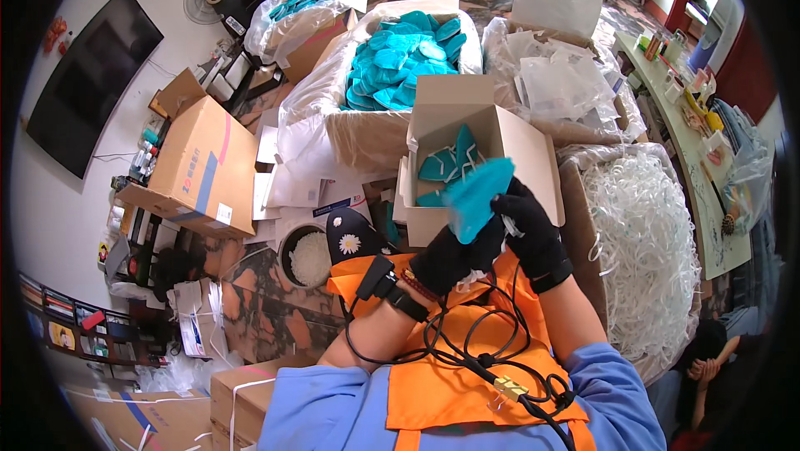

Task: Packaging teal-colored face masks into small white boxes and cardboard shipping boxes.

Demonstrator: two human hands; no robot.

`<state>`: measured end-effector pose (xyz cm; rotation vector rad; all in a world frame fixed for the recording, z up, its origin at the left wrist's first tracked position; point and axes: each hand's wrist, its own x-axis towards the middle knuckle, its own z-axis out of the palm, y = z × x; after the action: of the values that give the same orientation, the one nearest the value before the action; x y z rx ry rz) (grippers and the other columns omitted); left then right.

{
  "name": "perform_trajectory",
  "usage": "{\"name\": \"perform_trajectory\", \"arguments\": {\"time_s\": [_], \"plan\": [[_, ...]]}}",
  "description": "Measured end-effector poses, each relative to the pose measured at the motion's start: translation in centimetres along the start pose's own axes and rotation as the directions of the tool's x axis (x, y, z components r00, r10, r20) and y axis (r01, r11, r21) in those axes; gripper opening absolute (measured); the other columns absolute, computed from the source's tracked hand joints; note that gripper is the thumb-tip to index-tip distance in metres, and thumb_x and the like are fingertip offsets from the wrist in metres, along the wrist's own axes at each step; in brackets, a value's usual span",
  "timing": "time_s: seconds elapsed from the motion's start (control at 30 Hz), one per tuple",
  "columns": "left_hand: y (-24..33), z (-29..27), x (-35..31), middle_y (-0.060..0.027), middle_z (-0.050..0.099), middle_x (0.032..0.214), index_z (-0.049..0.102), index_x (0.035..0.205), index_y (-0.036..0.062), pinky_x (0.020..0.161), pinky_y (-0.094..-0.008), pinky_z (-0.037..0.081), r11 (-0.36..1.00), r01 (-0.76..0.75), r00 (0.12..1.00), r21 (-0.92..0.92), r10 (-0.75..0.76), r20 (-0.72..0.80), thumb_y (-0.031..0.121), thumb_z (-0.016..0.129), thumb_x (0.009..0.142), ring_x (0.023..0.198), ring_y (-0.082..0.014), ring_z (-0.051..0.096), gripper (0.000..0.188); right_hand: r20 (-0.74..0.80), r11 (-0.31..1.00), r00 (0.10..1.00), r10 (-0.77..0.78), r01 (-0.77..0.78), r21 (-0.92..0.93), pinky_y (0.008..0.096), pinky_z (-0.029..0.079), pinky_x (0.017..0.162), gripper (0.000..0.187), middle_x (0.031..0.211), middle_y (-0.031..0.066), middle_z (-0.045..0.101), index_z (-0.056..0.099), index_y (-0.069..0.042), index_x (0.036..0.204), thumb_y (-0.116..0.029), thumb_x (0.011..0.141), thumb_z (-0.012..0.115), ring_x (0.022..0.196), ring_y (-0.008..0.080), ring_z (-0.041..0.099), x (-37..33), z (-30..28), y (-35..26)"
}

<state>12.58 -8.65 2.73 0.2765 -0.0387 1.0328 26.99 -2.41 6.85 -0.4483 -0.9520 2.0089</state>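
Observation:
Both my hands wear black gloves and meet over my lap, close to the near side of an open cardboard box [525, 147]. A flat, pointed teal fabric piece [481, 194], like a folded mask, is held between them. My left hand [450, 266] grips its lower end, where some white strap shows between the fingers. My right hand [530, 230] is closed at its right edge. In the box lie several similar teal pieces [437, 166] with white straps attached. My fingertips are partly hidden by the piece and the gloves.
Behind the box stands a plastic-lined carton heaped with teal pieces [398, 59]. White straps [637, 243] fill a carton at right; clear bags [567, 76] fill another. At left are a bowl of white bits [310, 259] and a large carton [196, 167]. Black cables [454, 343] hang over my apron.

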Motion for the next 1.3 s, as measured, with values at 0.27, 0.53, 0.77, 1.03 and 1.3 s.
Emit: {"name": "perform_trajectory", "arguments": {"time_s": [0.27,0.53,0.77,1.03,1.3], "plan": [[5.2,3.7,0.7,-0.0099,0.064,0.103,0.056,0.115,0.0025,0.077,-0.031,0.05,0.859,-0.063,0.896,0.509,0.273,-0.351,0.031,0.049,0.097,0.091,-0.018,0.063,0.034,-0.313,0.989,0.95,-0.005,-0.043,-0.144,0.0282,0.048,0.079,0.029,0.096,0.0059,0.065,0.06,0.002,0.107,-0.013,0.083,0.066,0.084,0.0149,0.061,-0.3,-0.3,-3.4],[3.4,3.5,3.4,-0.0039,0.06,0.065,0.067,0.084,0.0035,0.051,-0.0254,0.046,0.281,0.173,0.76,0.944,0.571,-0.31,0.034,0.063,0.089,0.057,-0.0123,0.06,0.032,-0.281,0.971,0.96,0.0,-0.067,-0.23,0.0238,0.046,0.072,0.026,0.086,0.0032,0.063,0.062,-0.002,0.102,-0.021,0.084,0.066,0.078,0.0117,0.06,0.8,1.9,-2.4],[5.4,-0.3,4.1,-0.0039,0.06,0.068,0.064,0.086,0.0054,0.052,-0.0277,0.043,-0.104,0.149,0.761,0.983,0.647,-0.047,0.038,0.063,0.088,0.057,-0.0138,0.056,0.033,-0.164,0.86,0.959,0.231,-0.28,-0.427,0.0222,0.044,0.065,0.023,0.074,-0.0005,0.058,0.063,-0.004,0.091,-0.027,0.092,0.059,0.071,0.01,0.057,-0.3,1.3,-2.6],[-0.1,2.1,0.9,-0.0234,0.054,0.117,0.038,0.135,-0.0028,0.086,-0.0462,0.045,-0.687,-0.058,0.815,0.724,0.386,0.432,0.015,0.064,0.081,0.103,-0.043,0.054,0.062,-0.065,0.922,0.977,-0.202,0.167,-0.35,0.024,0.049,0.071,0.014,0.084,-0.0006,0.056,0.055,-0.005,0.105,-0.009,0.091,0.058,0.078,0.0092,0.057,-1.2,-0.3,-2.0],[-2.8,2.7,2.5,-0.0026,0.054,0.091,0.055,0.1,0.0055,0.067,-0.0302,0.042,0.276,-0.042,0.653,0.96,0.735,-0.183,0.026,0.057,0.094,0.078,-0.0149,0.051,0.021,-0.104,0.581,0.898,-0.427,0.185,-0.793,0.0242,0.044,0.064,0.004,0.079,0.0008,0.057,0.057,-0.003,0.091,-0.004,0.09,0.054,0.072,0.0099,0.054,-0.1,-0.5,-2.7]]}}
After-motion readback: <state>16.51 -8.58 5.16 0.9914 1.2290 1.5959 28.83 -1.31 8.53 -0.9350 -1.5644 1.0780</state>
